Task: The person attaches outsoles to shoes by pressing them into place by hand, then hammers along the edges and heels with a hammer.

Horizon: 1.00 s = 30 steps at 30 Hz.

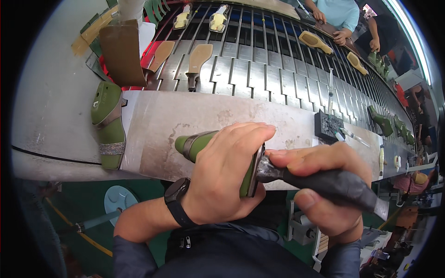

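My left hand [222, 173] wraps over a green shoe last [197, 145] with a dark strap across it, its toe pointing left above the worktable. Much of the last is hidden under my palm and fingers. In my right hand [331, 220] are pincers with black-wrapped handles [340, 187]. Their metal jaws [268, 169] meet the dark edge at the last's right end, next to my left fingers. What the jaws pinch there is too small to tell. A second green last [111, 129], with a dark strap and a glittery band, lies at the table's left end.
The pale worktable [153, 109] borders a slatted metal conveyor [232, 74] carrying tan soles [200, 58] and yellowish lasts [313, 41]. A black block [327, 126] and syringes [331, 90] sit to the right. Beyond are a co-worker's hands [342, 35] and more green lasts [381, 121].
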Available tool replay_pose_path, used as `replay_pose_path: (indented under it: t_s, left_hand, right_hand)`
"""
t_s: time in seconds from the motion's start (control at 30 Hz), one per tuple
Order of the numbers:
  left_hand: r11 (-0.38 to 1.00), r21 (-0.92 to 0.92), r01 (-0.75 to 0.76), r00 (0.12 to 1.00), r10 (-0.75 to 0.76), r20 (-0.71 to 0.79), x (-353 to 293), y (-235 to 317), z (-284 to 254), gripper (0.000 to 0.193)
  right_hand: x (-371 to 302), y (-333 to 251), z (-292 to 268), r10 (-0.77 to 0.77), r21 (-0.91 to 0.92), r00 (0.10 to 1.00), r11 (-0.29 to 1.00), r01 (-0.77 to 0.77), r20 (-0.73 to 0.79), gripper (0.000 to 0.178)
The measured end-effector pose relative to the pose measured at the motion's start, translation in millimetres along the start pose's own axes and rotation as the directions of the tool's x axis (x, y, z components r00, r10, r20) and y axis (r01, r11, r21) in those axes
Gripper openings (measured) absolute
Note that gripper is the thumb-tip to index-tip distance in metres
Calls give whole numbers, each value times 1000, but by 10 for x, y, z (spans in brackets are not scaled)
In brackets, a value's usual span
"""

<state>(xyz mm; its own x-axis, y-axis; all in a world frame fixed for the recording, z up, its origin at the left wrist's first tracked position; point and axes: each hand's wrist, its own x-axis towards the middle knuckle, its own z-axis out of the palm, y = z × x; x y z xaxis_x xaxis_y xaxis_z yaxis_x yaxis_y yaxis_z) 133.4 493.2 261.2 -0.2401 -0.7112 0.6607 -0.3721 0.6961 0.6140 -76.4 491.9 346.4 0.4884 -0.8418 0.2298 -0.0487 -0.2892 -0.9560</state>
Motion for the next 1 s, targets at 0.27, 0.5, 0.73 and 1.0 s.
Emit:
replay_pose_path:
  t_s: [0.27, 0.5, 0.73, 1.0]
  left_hand:
    - [988, 39, -148, 987, 150, -63, -662, -21, 8, 75]
    - [851, 523, 44, 996, 4, -90, -1561, -601, 175, 101]
    - [822, 567, 48, 975, 84, -204, -1718, -800, 318, 80]
    - [812, 581, 57, 977, 75, -202, -1764, -813, 326, 71]
  right_hand:
    - [-56, 222, 86, -9, 207, 978, 978, -35, 208, 31]
    - [-670, 1413, 831, 446, 437, 894, 814, -383, -46, 29]
    - [-752, 1680, 1097, 547, 715, 829, 624, -314, -114, 32]
    - [-636, 1708, 1011, 460, 713, 887, 633, -301, -35, 32]
